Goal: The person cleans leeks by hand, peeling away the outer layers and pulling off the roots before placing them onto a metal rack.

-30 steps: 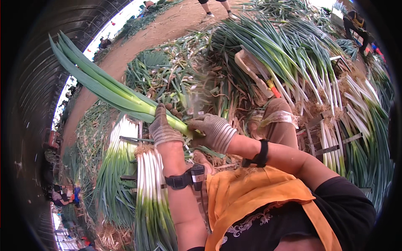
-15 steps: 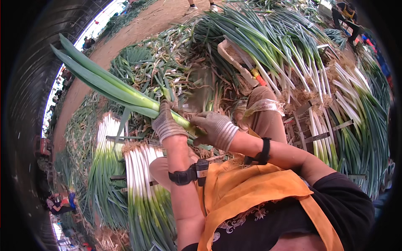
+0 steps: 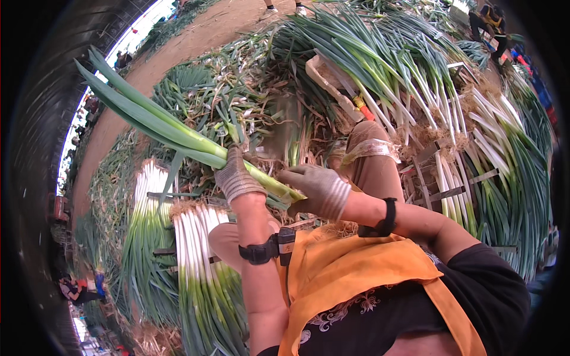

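A long green onion (image 3: 160,129) slants across the front of me, its broad leaves pointing up and left. My left hand (image 3: 236,178), in a dirty pale knitted glove, is wrapped round its stalk. Toward the stalk's lower right end, my right hand (image 3: 317,188), gloved alike, has its fingers closed about the pale part. The root tip is hidden by that hand. Under the left hand, one bent leaf hangs down.
Trimmed green onions (image 3: 205,237) lie bundled on a low rack at left; more lie at right (image 3: 457,196). An untrimmed pile (image 3: 380,53) rests over a pale tray (image 3: 323,74) beyond my knee. Leaf scraps (image 3: 237,77) cover the ground ahead. A person (image 3: 490,24) sits at far right.
My right hand has slid right and slightly down along the stalk, baring more of its pale lower part. The left hand keeps its grip almost in place.
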`<state>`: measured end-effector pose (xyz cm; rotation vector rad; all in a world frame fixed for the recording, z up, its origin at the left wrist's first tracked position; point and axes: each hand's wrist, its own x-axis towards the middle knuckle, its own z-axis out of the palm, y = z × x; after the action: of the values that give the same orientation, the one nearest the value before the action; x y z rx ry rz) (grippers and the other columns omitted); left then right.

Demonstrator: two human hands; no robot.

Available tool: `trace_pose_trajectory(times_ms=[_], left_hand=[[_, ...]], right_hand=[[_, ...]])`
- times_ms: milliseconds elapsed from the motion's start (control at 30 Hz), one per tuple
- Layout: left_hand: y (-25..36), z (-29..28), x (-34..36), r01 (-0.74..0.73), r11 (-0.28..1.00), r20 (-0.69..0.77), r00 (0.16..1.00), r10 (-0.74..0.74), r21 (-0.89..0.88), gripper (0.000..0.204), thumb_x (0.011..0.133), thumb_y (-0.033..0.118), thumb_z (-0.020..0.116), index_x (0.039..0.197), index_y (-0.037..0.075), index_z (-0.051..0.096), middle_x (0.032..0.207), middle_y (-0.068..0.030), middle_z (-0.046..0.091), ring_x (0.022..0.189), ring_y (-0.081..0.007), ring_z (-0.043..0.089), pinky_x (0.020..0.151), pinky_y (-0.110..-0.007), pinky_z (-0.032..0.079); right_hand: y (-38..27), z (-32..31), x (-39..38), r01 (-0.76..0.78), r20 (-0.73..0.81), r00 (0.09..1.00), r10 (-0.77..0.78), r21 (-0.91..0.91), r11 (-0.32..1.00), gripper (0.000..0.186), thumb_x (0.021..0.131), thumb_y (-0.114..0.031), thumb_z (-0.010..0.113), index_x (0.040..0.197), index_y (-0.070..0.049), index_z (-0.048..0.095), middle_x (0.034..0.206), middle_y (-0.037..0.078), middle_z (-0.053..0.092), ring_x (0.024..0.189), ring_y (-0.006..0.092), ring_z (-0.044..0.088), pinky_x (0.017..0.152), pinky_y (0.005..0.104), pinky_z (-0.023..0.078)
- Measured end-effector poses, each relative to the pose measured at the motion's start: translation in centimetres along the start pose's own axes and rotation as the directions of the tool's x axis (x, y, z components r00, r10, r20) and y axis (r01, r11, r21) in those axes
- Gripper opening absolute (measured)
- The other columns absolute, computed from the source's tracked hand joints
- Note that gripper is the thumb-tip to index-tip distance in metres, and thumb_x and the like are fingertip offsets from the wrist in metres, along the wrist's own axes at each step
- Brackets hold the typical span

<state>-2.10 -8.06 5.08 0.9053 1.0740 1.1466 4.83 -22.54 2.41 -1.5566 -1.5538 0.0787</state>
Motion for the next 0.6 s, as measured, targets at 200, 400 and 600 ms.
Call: trace_pose_trajectory(times_ms=[200,400,600], left_hand=[[1.4,-0.6,1.4,0.007,0.999,-0.015,1.000,-0.006,0.038,0.019,0.073,0.011,0.062,0.082,-0.003,0.053,0.063,-0.0085,0.054,0.047,-0.0181,0.051,0.046,-0.031,0.042],[8.8,-5.1,6.5,-0.241,0.954,0.009,0.969,0.246,-0.178,0.017,0.074,0.013,0.063,0.081,0.000,0.055,0.057,-0.0082,0.054,0.046,-0.0173,0.051,0.046,-0.028,0.042],[16.6,-9.6,7.5,-0.380,0.886,0.084,0.906,0.414,-0.268,0.031,0.083,0.023,0.056,0.099,-0.004,0.050,0.079,-0.0100,0.055,0.063,-0.0181,0.053,0.058,-0.031,0.047]], right_hand=[[1.0,2.0,0.7,0.178,0.353,0.930,-0.100,-0.195,0.965,0.014,0.069,-0.015,0.059,0.082,-0.009,0.058,0.081,0.010,0.057,0.068,0.0290,0.058,0.057,0.0369,0.046],[6.5,6.2,-4.2,0.186,0.710,0.703,0.031,-0.226,0.956,0.012,0.068,-0.013,0.059,0.078,-0.006,0.061,0.074,0.013,0.060,0.068,0.0306,0.060,0.056,0.0386,0.048],[21.8,8.2,-9.6,0.006,0.803,0.462,0.375,-0.426,0.905,0.022,0.066,-0.016,0.064,0.087,-0.008,0.066,0.083,0.011,0.063,0.079,0.0264,0.060,0.069,0.0340,0.046]])
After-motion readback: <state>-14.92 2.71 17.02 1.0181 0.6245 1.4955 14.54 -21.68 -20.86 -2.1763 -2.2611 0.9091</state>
